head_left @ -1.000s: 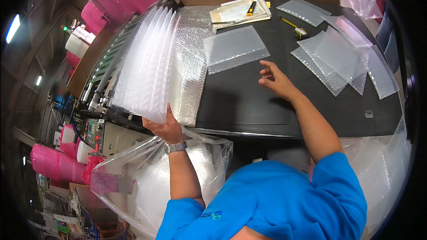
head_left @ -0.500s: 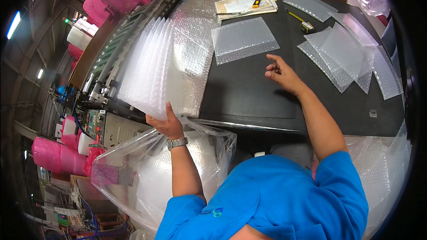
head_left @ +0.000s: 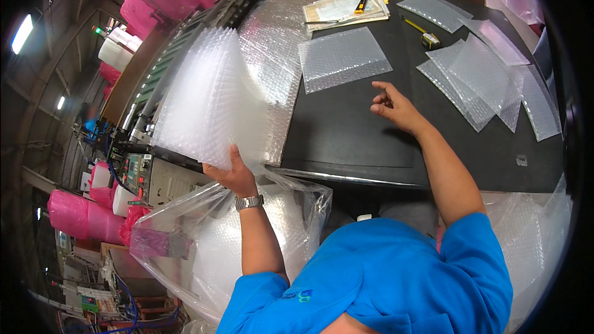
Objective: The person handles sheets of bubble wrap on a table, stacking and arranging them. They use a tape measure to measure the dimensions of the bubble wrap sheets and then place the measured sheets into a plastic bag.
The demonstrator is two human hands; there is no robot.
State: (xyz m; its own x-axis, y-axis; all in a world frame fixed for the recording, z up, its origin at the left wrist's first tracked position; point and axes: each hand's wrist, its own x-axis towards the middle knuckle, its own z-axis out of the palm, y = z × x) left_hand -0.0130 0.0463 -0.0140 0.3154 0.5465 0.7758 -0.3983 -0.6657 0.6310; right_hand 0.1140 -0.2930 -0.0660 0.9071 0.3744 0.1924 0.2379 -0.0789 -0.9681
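Observation:
My left hand [head_left: 231, 172] grips the near end of a stack of clear bubble wrap bags [head_left: 201, 99], its thumb on top and the fingers underneath. The stack is fanned and leans by the machine's rollers. Beneath and to its right lies a wide bubble wrap sheet [head_left: 272, 43]. My right hand [head_left: 393, 106] hovers over the black table [head_left: 352, 130], holding nothing, with fingers apart and slightly bent. Just beyond it a single bubble wrap bag [head_left: 344, 59] lies flat on the table.
Several loose bubble wrap pieces [head_left: 482, 74] overlap at the right. A yellow tape measure [head_left: 429, 40] lies near them. Papers [head_left: 334, 12] with a yellow cutter knife [head_left: 361, 4] sit at the back. A roller machine [head_left: 167, 68] borders the left, and a plastic bag [head_left: 247, 247] hangs below the front edge.
The bag stack in my left hand has spread wider and slumped toward the machine and the sheet. My right hand has stayed nearly still. The whole view has shifted slightly.

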